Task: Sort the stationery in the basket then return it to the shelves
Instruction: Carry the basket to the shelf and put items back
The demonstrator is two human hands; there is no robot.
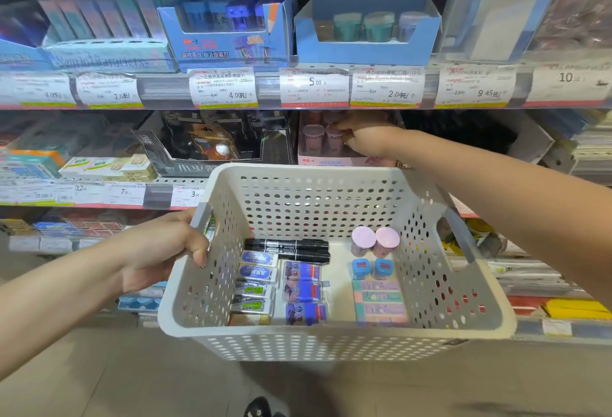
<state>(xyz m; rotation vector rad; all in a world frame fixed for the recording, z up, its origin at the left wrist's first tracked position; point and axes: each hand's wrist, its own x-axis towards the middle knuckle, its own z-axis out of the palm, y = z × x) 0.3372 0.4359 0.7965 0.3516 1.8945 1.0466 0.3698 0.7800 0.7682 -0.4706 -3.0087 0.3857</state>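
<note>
Stocked shop shelving (165, 92) with price labels (223, 87) stands above a pale tiled floor (99, 383).

Left hand (165, 251) is curled in a firm grip, forearm low; right hand (362, 138) reaches forward, arm outstretched, fingers bent.

A white basket (334, 343) dotted with round holes, grey at its handles (462, 234), holds two black markers (287, 248), two pink-lidded tubs (376, 240), two blue sharpeners (371, 268), pastel pink and mint erasers (379, 304), blue-and-red printed boxes (303, 292) and white erasers with blue or green labels (256, 279). On the far shelf, blue display boxes (228, 39) stand above white price tags (314, 87) edged red and yellow. A pink box (331, 160) sits beside a black one (185, 158).
</note>
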